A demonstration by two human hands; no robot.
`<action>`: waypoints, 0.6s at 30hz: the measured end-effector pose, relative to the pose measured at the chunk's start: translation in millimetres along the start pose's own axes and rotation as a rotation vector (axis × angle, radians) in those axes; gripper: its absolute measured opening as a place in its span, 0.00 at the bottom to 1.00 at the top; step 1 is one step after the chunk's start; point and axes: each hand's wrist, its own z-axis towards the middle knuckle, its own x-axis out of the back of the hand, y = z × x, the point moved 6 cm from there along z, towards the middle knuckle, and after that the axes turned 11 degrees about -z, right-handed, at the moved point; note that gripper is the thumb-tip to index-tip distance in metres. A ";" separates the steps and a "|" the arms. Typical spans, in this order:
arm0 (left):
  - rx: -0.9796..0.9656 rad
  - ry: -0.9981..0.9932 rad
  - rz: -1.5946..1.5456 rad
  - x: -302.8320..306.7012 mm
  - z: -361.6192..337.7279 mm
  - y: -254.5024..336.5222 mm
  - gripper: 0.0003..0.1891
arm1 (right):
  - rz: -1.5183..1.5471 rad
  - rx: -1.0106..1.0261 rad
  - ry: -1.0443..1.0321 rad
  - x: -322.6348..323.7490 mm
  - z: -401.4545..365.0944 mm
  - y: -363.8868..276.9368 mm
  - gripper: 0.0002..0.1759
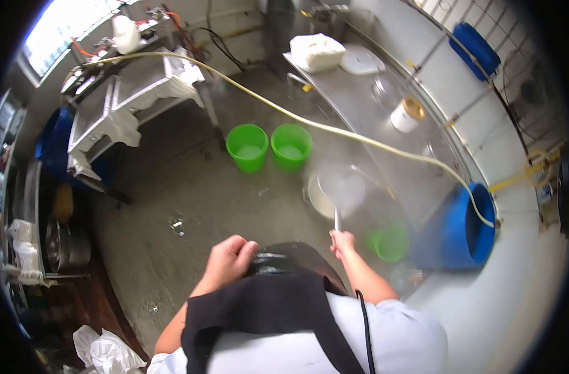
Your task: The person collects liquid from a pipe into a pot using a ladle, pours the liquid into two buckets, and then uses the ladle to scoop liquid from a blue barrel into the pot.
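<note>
My right hand (342, 244) is wrapped round the metal handle of a long-handled round utensil (337, 218). Its pale round head (344, 188) is hazy and overlaps the pot (322, 201) on the floor, which has cream-coloured contents. My left hand (229, 258) is a loose fist with nothing showing in it. It rests near my lap, beside a shiny black patch (273, 262) on the dark apron (259, 296). A green bucket (389, 242) stands to the right of my right forearm, blurred by haze.
Two green buckets (247, 149) stand ahead on the wet floor. On the right is a steel table (359, 93) with a white tub (407, 115). A pale hose (278, 111) crosses the view to a blue barrel (446, 234). Steel stands (119, 100) occupy the left.
</note>
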 end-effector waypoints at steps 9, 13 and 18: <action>-0.012 -0.061 0.012 12.4 -5.5 3.5 0.16 | 0.052 -0.028 -0.089 -16.2 -5.9 1.8 0.09; 0.010 -0.044 -0.012 15.6 -8.3 4.1 0.17 | 0.079 -0.074 -0.113 -16.4 -10.3 -4.8 0.07; 0.011 -0.045 -0.005 15.2 -11.2 2.3 0.18 | 0.056 -0.048 -0.090 -16.1 -4.4 -10.0 0.07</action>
